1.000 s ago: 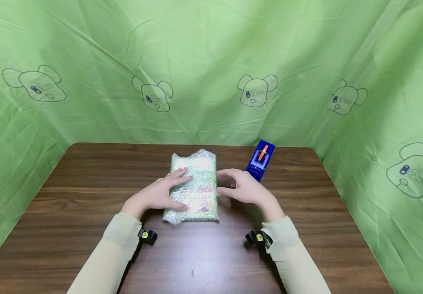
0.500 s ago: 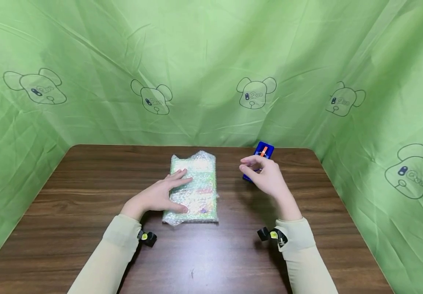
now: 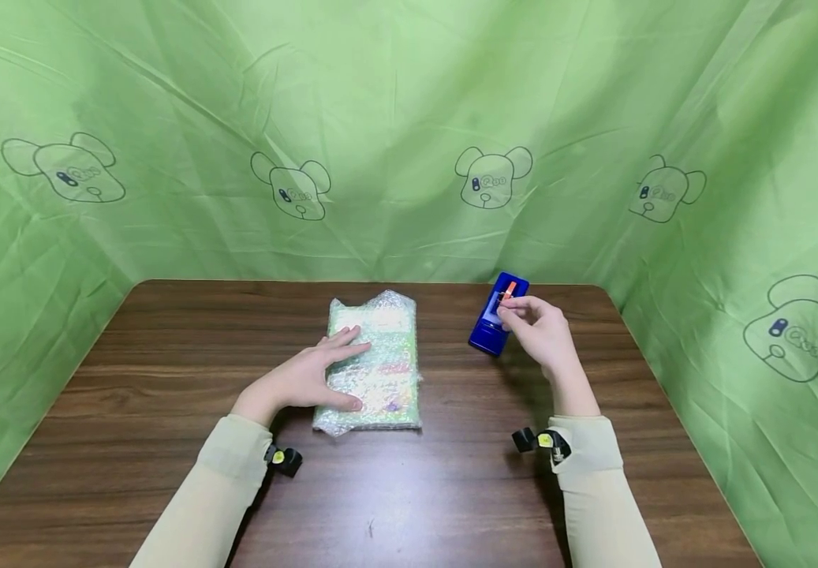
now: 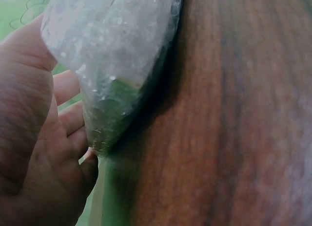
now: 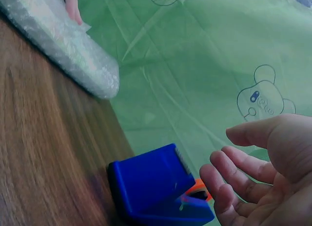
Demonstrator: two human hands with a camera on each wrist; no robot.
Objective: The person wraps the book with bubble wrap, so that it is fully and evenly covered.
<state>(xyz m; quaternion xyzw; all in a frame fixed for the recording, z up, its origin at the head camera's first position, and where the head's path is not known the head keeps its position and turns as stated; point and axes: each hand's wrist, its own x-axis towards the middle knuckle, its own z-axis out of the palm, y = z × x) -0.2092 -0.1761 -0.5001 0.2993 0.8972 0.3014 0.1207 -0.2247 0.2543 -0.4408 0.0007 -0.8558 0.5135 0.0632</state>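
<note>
A flat, bubble-wrapped package (image 3: 383, 371) with a green, colourfully printed item inside lies at the middle of the table. My left hand (image 3: 302, 375) rests on its left side, fingers and thumb spread over the wrap. In the left wrist view, a corner of the bubble wrap (image 4: 112, 89) juts past the palm. To the right of the package stands a blue tape dispenser (image 3: 490, 331) with an orange hub and a serrated cutting edge. My right hand (image 3: 539, 331) is over its right side, with loosely bent fingers and nothing between thumb and fingertips.
The dark wood-grain table (image 3: 188, 339) ends at a green cloth backdrop (image 3: 394, 197) printed with bear heads, which hangs around the back and sides. Each wrist wears a small black camera (image 3: 288, 460).
My right hand has left the package's right edge and moved right to the tape dispenser. My left hand stays on the package, which keeps its place.
</note>
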